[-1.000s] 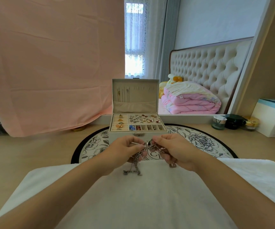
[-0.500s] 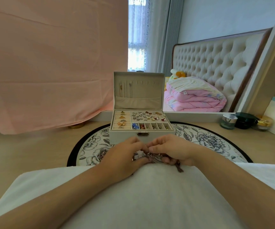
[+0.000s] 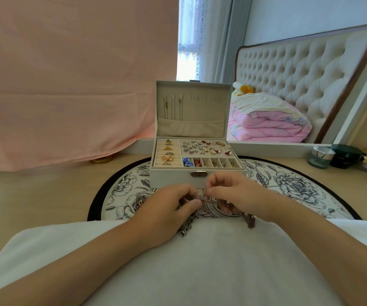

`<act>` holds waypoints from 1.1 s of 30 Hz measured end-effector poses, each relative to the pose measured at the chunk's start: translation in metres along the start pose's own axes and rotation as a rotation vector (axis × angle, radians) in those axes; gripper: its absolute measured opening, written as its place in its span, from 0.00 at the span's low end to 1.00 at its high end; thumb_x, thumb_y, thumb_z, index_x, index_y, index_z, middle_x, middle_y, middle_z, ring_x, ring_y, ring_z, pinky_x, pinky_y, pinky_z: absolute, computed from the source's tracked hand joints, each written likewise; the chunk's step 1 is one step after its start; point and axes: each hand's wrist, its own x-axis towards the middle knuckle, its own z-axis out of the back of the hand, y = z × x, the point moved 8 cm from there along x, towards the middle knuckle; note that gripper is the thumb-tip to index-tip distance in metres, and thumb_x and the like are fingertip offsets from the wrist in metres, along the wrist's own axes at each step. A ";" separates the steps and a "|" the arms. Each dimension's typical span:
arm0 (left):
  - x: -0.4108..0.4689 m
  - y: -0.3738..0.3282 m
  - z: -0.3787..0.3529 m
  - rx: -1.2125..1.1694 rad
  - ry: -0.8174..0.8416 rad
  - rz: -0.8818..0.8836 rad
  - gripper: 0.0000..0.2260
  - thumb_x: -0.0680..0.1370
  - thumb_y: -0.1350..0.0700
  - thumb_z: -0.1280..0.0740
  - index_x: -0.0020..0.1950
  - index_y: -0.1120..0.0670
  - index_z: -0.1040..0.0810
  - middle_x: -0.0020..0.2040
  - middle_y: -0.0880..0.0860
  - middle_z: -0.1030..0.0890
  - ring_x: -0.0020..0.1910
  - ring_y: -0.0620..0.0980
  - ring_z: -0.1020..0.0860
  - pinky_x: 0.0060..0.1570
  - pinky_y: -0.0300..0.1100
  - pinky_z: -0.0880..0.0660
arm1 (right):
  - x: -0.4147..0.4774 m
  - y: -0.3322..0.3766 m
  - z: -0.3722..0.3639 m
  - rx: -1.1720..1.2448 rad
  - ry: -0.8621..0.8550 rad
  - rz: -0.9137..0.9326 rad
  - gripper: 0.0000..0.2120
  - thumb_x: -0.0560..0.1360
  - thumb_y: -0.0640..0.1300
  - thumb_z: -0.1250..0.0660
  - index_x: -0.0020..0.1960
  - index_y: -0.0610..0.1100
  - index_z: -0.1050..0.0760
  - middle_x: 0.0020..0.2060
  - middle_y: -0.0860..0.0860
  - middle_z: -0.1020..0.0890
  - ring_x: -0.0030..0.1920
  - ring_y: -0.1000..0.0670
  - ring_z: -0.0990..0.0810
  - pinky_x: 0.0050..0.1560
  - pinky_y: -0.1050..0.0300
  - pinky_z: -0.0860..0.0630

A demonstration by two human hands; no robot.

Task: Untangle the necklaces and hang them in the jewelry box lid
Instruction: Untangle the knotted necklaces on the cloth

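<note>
a large pink fabric sheet (image 3: 67, 85) fills the upper left of the frame, and a white cloth (image 3: 200, 266) spreads across the bottom. between them, at centre, a round black-rimmed floral mat (image 3: 299, 186) carries an open pale grey jewelry box (image 3: 171, 180). its upright lid (image 3: 202, 111) stands just above centre, with a few thin chains (image 3: 171, 107) hanging at its left and small bare hooks (image 3: 202, 98) to their right.

just below the box front, the person's left hand (image 3: 167, 208) and right hand (image 3: 242, 195) meet. both have curled fingers pinching a tangled bunch of silver and rose metal necklaces (image 3: 202, 200), and loose ends trail onto the white cloth below each hand.

the step in hand looks to be the untangling, with the knot held between the two pinches. the next move likely calls for easing one strand out with small, slack pulls rather than tugging, then lifting the freed chain to a bare hook in the lid.
</note>
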 end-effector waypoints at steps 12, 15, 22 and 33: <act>0.001 0.011 0.004 -0.219 -0.041 0.101 0.02 0.79 0.54 0.30 0.49 0.48 0.18 0.30 0.40 0.23 0.27 0.38 0.29 0.30 0.32 0.32 | -0.005 -0.001 0.007 0.053 -0.140 0.007 0.02 0.74 0.44 0.25 0.43 0.49 0.13 0.28 0.53 0.19 0.29 0.58 0.25 0.33 0.66 0.29; 0.000 0.013 0.007 -0.182 -0.067 0.139 0.05 0.79 0.53 0.29 0.50 0.43 0.16 0.38 0.47 0.15 0.33 0.46 0.20 0.36 0.39 0.24 | -0.004 -0.009 0.007 0.075 -0.186 -0.049 0.03 0.73 0.44 0.24 0.41 0.48 0.13 0.29 0.49 0.20 0.30 0.53 0.25 0.34 0.60 0.28; -0.004 0.013 0.018 0.009 -0.192 0.146 0.02 0.76 0.46 0.28 0.48 0.39 0.16 0.37 0.35 0.18 0.37 0.37 0.21 0.41 0.40 0.22 | -0.007 0.002 0.013 -0.152 -0.419 0.025 0.06 0.72 0.46 0.25 0.37 0.52 0.14 0.30 0.56 0.16 0.30 0.58 0.22 0.34 0.63 0.25; -0.006 0.008 0.018 -0.073 -0.172 0.099 0.07 0.76 0.54 0.28 0.43 0.45 0.26 0.33 0.40 0.24 0.30 0.40 0.28 0.37 0.48 0.21 | 0.002 -0.007 -0.003 0.403 -0.127 -0.057 0.12 0.82 0.44 0.38 0.43 0.43 0.21 0.40 0.45 0.20 0.34 0.47 0.28 0.30 0.56 0.37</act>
